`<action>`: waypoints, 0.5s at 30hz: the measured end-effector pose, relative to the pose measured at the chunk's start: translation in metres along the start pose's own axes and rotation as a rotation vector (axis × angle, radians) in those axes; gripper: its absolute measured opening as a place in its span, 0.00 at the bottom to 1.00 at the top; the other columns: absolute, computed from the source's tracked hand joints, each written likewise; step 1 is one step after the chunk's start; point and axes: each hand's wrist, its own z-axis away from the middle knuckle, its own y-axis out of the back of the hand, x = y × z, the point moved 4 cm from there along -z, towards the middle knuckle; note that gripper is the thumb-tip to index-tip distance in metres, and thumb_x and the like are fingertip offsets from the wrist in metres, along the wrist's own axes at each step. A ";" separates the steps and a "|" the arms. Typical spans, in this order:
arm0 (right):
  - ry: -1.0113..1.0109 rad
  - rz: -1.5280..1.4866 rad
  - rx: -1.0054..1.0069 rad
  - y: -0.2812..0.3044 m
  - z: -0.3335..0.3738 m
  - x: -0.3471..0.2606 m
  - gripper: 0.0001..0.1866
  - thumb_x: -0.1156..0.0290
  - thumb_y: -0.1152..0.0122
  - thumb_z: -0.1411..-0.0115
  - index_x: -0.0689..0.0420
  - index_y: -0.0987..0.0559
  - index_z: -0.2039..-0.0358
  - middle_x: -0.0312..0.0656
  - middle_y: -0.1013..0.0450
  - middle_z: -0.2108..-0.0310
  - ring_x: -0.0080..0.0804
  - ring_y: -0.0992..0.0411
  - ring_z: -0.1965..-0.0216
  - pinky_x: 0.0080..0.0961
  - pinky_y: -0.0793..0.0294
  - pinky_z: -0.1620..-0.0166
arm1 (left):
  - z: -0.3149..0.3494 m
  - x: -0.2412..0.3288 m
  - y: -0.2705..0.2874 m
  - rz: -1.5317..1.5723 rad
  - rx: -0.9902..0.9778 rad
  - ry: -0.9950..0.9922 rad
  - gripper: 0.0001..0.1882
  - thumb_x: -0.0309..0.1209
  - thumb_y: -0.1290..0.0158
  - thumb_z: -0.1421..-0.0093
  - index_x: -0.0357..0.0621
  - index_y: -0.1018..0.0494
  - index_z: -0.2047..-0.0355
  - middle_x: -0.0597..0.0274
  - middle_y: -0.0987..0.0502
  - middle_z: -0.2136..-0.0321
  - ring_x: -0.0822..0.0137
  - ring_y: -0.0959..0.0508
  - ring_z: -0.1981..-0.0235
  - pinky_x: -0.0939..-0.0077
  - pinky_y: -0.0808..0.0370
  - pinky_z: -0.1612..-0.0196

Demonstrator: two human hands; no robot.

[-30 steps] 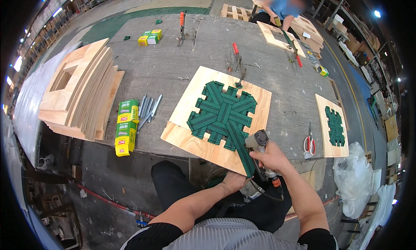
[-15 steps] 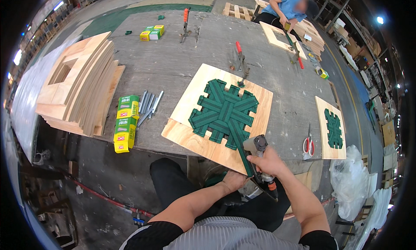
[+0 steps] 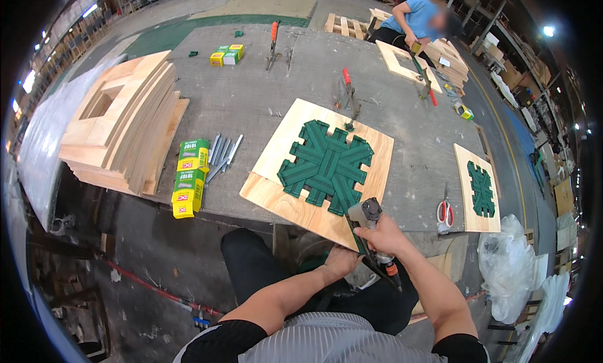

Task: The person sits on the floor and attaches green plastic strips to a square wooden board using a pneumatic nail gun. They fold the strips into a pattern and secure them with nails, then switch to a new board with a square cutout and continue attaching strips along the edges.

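On the table a square wooden board (image 3: 264,193) carries woven green webbing straps (image 3: 326,162), their ends standing out on several sides. My right hand (image 3: 384,234) is wrapped round a staple gun (image 3: 366,212), whose head is at the board's near right edge, over a strap that runs down toward me. An air hose fitting with an orange part hangs below its grip. Right beside it, my left hand (image 3: 342,262) is closed at the board's near corner on the strap's lower end; its fingertips are partly hidden. A red-handled clamp (image 3: 350,99) sits at the board's far edge.
To the left are stacked wooden frames (image 3: 119,130), staple boxes (image 3: 190,177) and loose staple strips (image 3: 221,155). Scissors (image 3: 445,213) and another webbed board (image 3: 468,193) lie right. Another clamp (image 3: 273,45) stands farther back. A co-worker (image 3: 411,20) handles a frame at the far right.
The staple gun has shifted slightly left onto the board's edge and now covers more of the strap. My left hand stays at the corner. The whole view has shifted a little.
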 end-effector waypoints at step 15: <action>0.050 -0.317 0.153 0.057 0.028 0.016 0.15 0.71 0.31 0.36 0.62 0.22 0.52 0.36 0.24 0.69 0.21 0.29 0.82 0.24 0.32 0.79 | -0.023 0.014 0.110 1.216 -0.074 0.653 0.18 0.42 0.48 0.26 0.38 0.22 0.53 0.59 0.15 0.63 0.67 0.17 0.64 0.68 0.19 0.58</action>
